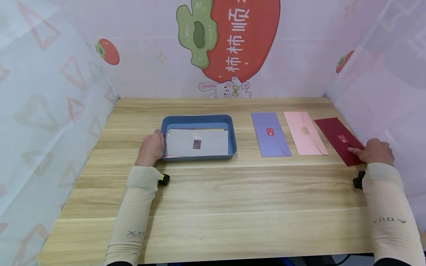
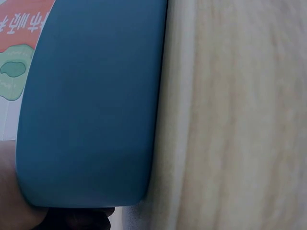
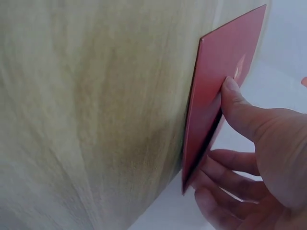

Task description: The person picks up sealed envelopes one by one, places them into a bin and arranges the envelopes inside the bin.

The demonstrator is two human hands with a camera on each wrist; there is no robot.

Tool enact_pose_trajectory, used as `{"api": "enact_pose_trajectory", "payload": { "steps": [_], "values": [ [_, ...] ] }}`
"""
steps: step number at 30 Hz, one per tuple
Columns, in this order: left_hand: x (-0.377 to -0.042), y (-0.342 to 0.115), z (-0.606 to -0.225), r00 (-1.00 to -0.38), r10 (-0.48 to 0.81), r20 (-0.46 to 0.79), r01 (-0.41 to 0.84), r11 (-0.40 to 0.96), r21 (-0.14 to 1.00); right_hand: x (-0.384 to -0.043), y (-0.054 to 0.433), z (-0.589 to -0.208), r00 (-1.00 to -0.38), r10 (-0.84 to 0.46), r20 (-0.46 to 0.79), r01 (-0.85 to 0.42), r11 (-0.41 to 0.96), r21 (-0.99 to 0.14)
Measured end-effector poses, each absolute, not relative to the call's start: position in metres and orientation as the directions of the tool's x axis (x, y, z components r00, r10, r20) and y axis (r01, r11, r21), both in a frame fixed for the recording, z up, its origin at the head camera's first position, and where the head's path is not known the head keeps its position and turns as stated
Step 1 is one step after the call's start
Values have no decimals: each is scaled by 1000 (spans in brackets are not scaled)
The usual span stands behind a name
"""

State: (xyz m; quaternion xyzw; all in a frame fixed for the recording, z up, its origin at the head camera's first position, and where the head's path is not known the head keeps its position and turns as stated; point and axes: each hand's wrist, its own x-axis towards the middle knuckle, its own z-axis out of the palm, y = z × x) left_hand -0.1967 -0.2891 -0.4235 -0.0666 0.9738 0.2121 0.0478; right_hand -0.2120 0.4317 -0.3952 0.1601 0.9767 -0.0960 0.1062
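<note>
At the left end of a blue tray, my left hand grips its side wall. Inside the tray lies a stack of envelopes, a pale grey-white envelope with a dark square seal on top. My right hand pinches a dark red envelope by its near right edge. In the right wrist view the thumb presses on the face of that envelope, while the other fingers curl behind its edge. The left wrist view is mostly filled by the tray's outer wall.
Between the tray and the red envelope, a purple envelope and a pink envelope lie side by side on the wooden table. Printed cloth walls stand at the back and both sides, the right one close to my right hand.
</note>
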Motion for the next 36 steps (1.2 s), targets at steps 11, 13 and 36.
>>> {"api": "enact_pose_trajectory", "payload": {
  "steps": [11,13,36],
  "values": [
    [-197,-289,-423,-986,-107,-129,-151,903,401,-214,426,-382,-934,344,-99,357,918,-174],
    [-198,-289,-423,-985,-112,-131,-156,903,401,-213,424,-377,-932,351,-85,361,907,-216],
    [-196,-288,-421,-985,-105,-139,-153,903,402,-205,405,-366,-813,581,-50,386,473,-792]
  ]
}}
